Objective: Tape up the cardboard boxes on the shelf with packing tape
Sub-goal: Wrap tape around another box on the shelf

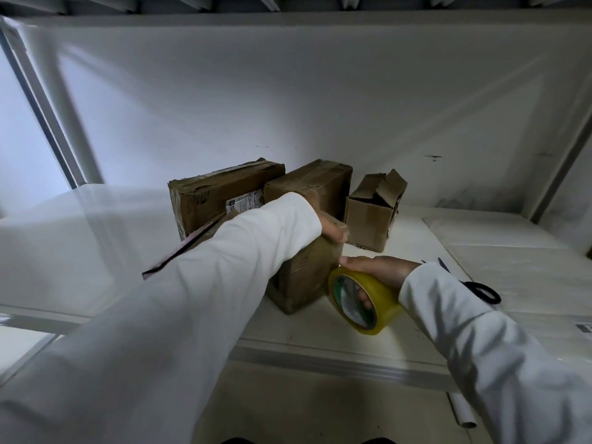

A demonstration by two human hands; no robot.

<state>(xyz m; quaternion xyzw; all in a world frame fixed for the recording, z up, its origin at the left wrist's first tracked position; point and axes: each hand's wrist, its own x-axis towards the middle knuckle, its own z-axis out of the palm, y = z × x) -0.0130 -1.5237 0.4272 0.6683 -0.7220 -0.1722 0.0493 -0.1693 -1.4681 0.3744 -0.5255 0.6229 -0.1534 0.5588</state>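
Tape roll [363,301] in right grip [381,270], beside box [304,277].

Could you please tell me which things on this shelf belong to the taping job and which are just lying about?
Part of the job:
- tape roll, held by right hand
- front box, under left hand
- three boxes behind: long box, middle box, open-flapped box

Lying about:
- scissors
- white tube
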